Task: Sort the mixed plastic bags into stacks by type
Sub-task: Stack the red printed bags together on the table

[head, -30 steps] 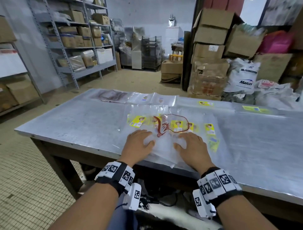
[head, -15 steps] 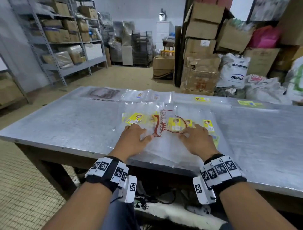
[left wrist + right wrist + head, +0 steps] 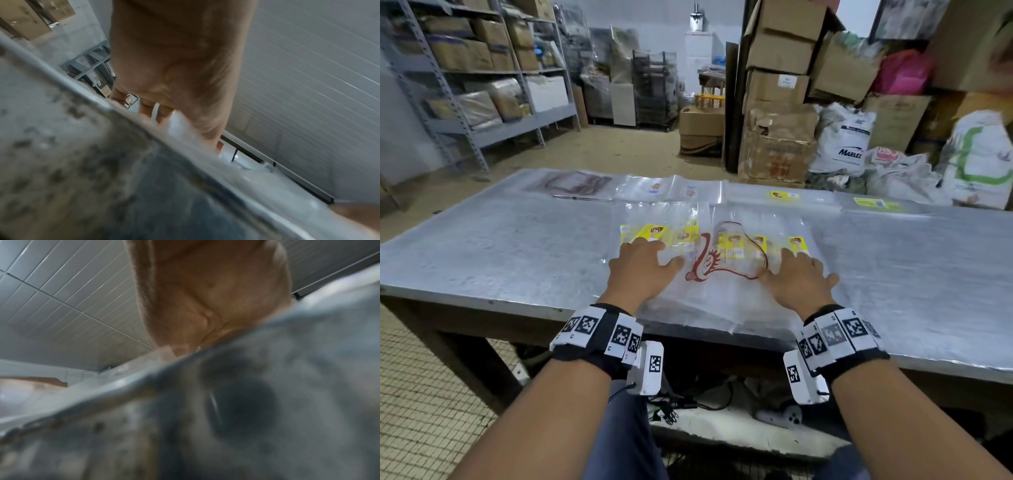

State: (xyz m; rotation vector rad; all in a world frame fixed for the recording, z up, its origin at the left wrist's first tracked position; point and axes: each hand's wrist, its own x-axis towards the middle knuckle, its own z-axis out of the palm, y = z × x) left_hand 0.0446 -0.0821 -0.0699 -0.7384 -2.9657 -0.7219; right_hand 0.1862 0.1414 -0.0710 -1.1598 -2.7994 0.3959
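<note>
A loose pile of clear plastic bags [image 3: 719, 294] lies at the near edge of the metal table [image 3: 517, 260]. The top bag bears a red line drawing [image 3: 709, 270]; bags under it show yellow labels [image 3: 650, 233]. My left hand [image 3: 643, 270] lies flat on the pile's left side, fingers spread. On the right side rests my right hand [image 3: 798, 277], palm down. In the left wrist view, the left hand's fingers [image 3: 162, 112] reach over the table edge. In the right wrist view, the table edge hides the right hand's [image 3: 185, 344] fingers.
Along the far edge lie sorted flat stacks: a brown-printed one [image 3: 575, 185], a clear one [image 3: 671, 188] and two with yellow labels [image 3: 784, 196] [image 3: 873, 204]. Cardboard boxes [image 3: 777, 144], sacks [image 3: 842, 140] and shelving [image 3: 482, 85] stand beyond.
Both hands have slid a little forward and apart on the pile. The head view has turned slightly to the right.
</note>
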